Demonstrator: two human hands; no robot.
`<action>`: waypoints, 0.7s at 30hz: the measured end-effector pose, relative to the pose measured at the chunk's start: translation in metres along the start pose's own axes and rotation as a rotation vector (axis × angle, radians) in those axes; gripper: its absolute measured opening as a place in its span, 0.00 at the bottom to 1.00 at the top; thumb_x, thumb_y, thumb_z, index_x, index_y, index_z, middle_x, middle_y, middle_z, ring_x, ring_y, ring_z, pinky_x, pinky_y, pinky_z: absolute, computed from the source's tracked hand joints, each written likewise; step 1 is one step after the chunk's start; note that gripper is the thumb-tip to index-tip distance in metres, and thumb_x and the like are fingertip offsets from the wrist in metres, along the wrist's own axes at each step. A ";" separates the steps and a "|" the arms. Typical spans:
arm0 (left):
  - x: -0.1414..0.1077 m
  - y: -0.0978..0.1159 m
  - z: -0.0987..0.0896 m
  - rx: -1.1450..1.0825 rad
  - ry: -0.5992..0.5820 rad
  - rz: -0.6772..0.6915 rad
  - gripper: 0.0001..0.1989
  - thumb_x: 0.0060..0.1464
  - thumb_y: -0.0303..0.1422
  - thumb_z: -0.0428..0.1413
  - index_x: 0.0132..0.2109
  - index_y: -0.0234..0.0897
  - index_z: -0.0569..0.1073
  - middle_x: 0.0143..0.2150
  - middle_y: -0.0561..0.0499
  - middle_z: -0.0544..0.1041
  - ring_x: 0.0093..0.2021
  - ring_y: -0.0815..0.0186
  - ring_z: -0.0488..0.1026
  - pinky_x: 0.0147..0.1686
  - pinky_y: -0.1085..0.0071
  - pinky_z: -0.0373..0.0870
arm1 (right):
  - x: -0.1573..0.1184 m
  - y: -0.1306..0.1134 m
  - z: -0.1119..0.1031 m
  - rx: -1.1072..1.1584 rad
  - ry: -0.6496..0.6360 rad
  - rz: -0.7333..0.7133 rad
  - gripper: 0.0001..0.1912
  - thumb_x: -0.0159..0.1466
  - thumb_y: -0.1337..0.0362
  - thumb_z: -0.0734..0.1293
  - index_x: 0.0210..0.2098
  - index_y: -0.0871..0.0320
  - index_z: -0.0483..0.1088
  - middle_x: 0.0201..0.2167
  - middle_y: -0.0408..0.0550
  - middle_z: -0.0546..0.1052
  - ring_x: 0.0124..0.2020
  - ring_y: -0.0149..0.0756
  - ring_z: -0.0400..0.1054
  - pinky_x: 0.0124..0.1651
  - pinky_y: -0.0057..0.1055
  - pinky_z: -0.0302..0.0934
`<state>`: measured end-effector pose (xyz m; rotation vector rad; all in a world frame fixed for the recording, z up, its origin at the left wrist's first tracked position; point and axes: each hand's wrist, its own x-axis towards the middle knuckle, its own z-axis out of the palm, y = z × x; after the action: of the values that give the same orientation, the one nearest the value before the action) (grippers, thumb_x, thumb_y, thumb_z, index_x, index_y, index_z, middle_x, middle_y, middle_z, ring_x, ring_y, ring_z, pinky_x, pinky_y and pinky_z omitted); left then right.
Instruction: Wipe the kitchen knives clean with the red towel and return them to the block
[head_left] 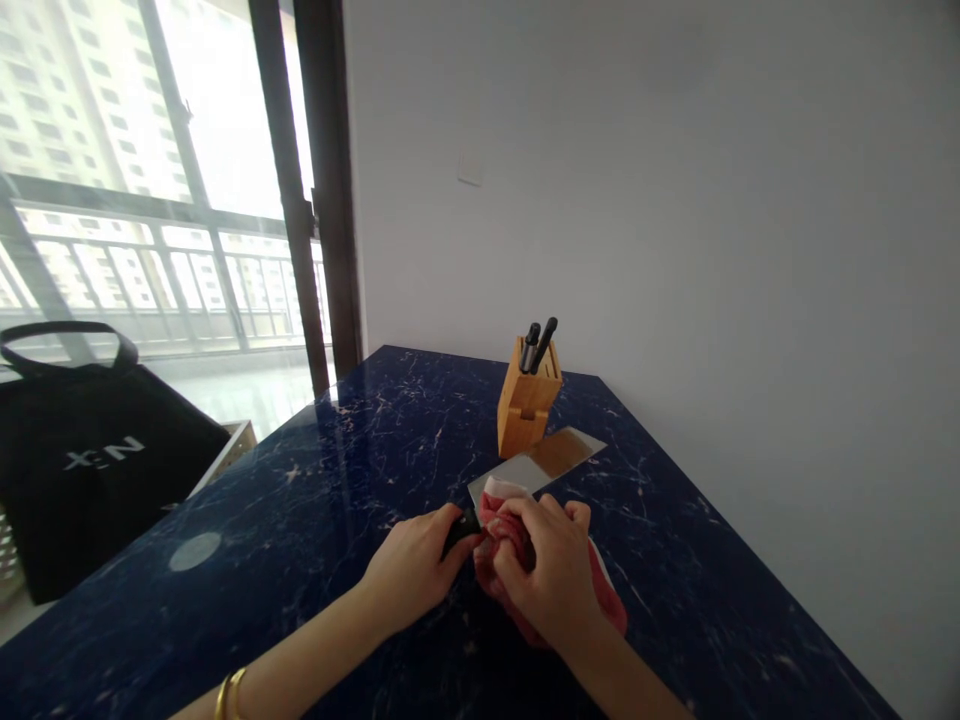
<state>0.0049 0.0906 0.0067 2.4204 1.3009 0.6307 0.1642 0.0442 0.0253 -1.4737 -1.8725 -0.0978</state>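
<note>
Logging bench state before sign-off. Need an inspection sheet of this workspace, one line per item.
Surface: dark blue marbled tabletop, glossy; pale round patch at left, reflection or mark unclear.
Job's things: broad-bladed knife; red-and-white cloth, bunched; wooden knife block upright just beyond the blade, two black handles showing.
Clutter: black bag left of the tabletop, off it.
Grippers: bare hands; left hand on the knife's black handle, right hand gripping the cloth by the blade's near end.
Cables: nothing seen.
Surroundings: plain wall ahead and right, bright windows left.
</note>
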 end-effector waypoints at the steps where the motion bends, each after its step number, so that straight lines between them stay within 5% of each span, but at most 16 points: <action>1: 0.000 0.000 0.000 -0.026 0.014 0.005 0.14 0.56 0.40 0.43 0.36 0.37 0.67 0.31 0.48 0.74 0.35 0.61 0.72 0.33 0.69 0.63 | -0.001 0.000 0.000 0.013 0.013 -0.001 0.07 0.53 0.68 0.60 0.31 0.55 0.67 0.30 0.43 0.73 0.32 0.35 0.61 0.38 0.35 0.43; 4: 0.000 -0.001 -0.001 -0.251 0.005 -0.016 0.18 0.57 0.43 0.40 0.32 0.36 0.66 0.25 0.50 0.72 0.27 0.64 0.71 0.28 0.72 0.64 | 0.000 0.003 0.000 0.026 0.063 0.006 0.07 0.54 0.67 0.60 0.33 0.55 0.66 0.32 0.44 0.73 0.33 0.36 0.61 0.39 0.36 0.44; 11: 0.004 0.000 0.003 -1.097 -0.328 -0.229 0.27 0.54 0.51 0.38 0.32 0.31 0.67 0.16 0.54 0.67 0.11 0.73 0.60 0.10 0.78 0.55 | 0.003 0.007 0.000 0.012 0.095 0.051 0.11 0.55 0.68 0.60 0.39 0.53 0.66 0.35 0.43 0.73 0.36 0.37 0.63 0.41 0.36 0.44; 21: 0.008 0.000 0.003 -1.222 -0.407 -0.343 0.35 0.52 0.55 0.35 0.25 0.28 0.70 0.12 0.51 0.66 0.09 0.73 0.60 0.08 0.79 0.55 | 0.000 0.000 0.009 -0.041 -0.024 0.036 0.09 0.55 0.68 0.61 0.36 0.53 0.66 0.37 0.43 0.73 0.36 0.37 0.62 0.39 0.36 0.42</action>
<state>0.0107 0.0965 0.0058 1.1998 0.7431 0.5426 0.1599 0.0485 0.0193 -1.5425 -1.8724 -0.1025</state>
